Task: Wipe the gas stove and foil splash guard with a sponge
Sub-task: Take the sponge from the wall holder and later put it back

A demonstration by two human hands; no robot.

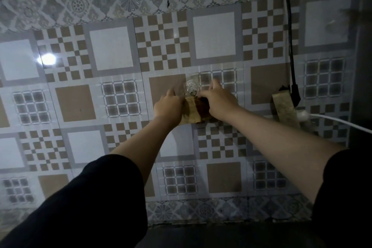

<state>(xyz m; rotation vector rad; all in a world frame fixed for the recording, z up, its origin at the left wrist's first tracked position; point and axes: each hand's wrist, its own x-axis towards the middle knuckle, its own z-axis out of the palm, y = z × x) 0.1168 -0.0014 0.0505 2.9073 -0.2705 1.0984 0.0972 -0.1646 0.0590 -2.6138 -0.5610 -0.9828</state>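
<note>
two bare arms in dark sleeves reach up to a tiled wall; the wall has a shiny cover with brown, white and grey squares on it, and a bright light spot shines on the left side; both hands meet near the middle of the wall; the left hand is curled, with its fingers pressed on the left end of a tan and brown sponge; the right hand lies over the right end of the sponge, fingers bent down on it; so both hands hold the same sponge, tight against the wall; the sponge sits between the two hands, and only its middle part shows; just above it there is a small clear hook stuck on the wall, and the fingertips are right beside it; off to the right a black cable hangs down the wall to a dark plug; near it a pale block is stuck on the wall, and a white cable runs out to the right edge; the stove cannot be seen well; only a dark strip shows at the bottom.
</note>
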